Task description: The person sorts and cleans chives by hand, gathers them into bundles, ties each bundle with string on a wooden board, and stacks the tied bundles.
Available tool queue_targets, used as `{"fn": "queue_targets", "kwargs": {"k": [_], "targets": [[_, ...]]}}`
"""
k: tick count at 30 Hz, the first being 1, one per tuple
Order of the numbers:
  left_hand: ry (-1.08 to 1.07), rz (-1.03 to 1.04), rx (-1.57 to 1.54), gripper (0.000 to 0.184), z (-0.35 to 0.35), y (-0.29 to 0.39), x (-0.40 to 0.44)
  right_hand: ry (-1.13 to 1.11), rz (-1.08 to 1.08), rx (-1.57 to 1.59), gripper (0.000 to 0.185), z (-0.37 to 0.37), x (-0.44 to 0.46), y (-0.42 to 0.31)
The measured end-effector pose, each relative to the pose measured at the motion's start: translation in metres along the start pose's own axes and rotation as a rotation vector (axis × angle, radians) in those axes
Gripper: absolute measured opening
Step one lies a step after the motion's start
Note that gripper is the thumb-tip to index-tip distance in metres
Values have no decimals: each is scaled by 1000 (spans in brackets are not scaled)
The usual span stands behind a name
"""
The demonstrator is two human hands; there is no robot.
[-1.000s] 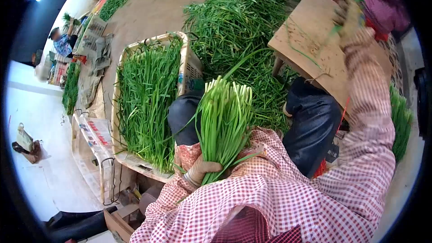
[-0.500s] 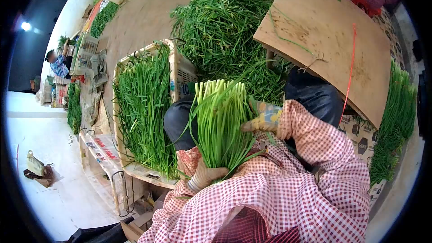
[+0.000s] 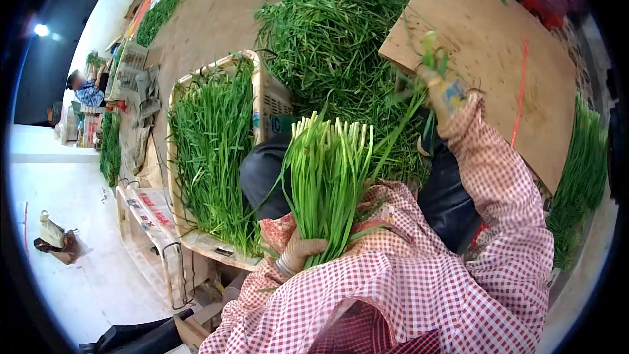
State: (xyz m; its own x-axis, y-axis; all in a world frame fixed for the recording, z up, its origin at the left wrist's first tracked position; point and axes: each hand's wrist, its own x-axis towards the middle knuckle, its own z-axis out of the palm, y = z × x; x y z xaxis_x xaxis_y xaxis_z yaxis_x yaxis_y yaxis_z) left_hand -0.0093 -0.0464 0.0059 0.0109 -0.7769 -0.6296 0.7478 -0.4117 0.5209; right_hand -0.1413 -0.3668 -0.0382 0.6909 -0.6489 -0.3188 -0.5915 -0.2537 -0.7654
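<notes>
My left hand (image 3: 303, 252), gloved, is wrapped round the lower part of a bundle of green stalks (image 3: 327, 183), whose pale cut ends point up and away from me. To the right, beyond my knee, my gloved right hand (image 3: 440, 92) is closed on some loose green leaves (image 3: 411, 106) at the near-left edge of a wooden board (image 3: 485, 46); its fingers are blurred. Left of my knee stands a cream crate (image 3: 261, 101) filled with green stalks (image 3: 216, 157).
A big heap of green leaves (image 3: 334, 33) covers the floor ahead. More stalks (image 3: 580, 177) lie at the far right. A white rack (image 3: 147, 223) stands at the left. A person (image 3: 88, 92) sits at the far left beside crates (image 3: 131, 59).
My right hand went from above the board down to the bundle, then moved back up and right, with loose leaves in it. The left hand has kept its hold on the bundle.
</notes>
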Motion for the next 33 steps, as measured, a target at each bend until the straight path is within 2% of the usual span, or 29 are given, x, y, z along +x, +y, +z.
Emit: {"fn": "queue_targets", "kwargs": {"k": [2, 4, 6, 8, 10, 11, 17, 19, 21, 23, 24, 25, 27, 28, 31, 33], "targets": [[-7, 5, -10, 69, 3, -1, 0, -32, -268, 6, 65, 32, -9, -9], [-38, -27, 73, 67, 8, 6, 5, -52, -439, -36, 64, 48, -16, -19], [-41, 34, 91, 66, 15, 6, 5, -268, -474, -24, 68, 16, -29, -47], [82, -1, 157, 64, 16, 5, 0, -496, -513, -7, 73, 14, -27, -56], [76, 50, 218, 66, 6, -2, 4, -421, -338, 269, 72, 41, -16, -44], [60, 48, 246, 67, 5, -3, 6, -378, -316, 151, 58, 61, -10, -26], [4, -28, 472, 71, 5, 1, 17, -338, -259, 162, 35, 68, -7, -12], [-3, -49, 355, 73, 3, -1, 16, -303, -241, 195, 28, 65, -5, -15], [-15, -63, 243, 75, 2, 0, 14, -220, -159, 231, 21, 52, 4, -16], [49, -34, 357, 77, 4, 2, 13, -52, -37, 272, 16, 27, 27, -4], [47, -28, 351, 77, 1, 0, 13, 123, -269, 169, 15, 25, 62, 47], [32, -33, 336, 77, -5, -4, 13, 183, -99, 121, 17, 0, 62, 42], [13, -26, 312, 77, -5, -6, 12, 155, 356, 69, 23, -53, 47, -4], [22, 20, 320, 77, -2, -4, 12, 103, 474, 94, 27, -63, 38, -26], [22, 37, 304, 78, 0, -6, 15, -172, -115, 589, 28, 2, 31, 17], [15, 9, 302, 78, -4, -9, 18, -297, -322, 386, 28, 9, 11, -8]]}}
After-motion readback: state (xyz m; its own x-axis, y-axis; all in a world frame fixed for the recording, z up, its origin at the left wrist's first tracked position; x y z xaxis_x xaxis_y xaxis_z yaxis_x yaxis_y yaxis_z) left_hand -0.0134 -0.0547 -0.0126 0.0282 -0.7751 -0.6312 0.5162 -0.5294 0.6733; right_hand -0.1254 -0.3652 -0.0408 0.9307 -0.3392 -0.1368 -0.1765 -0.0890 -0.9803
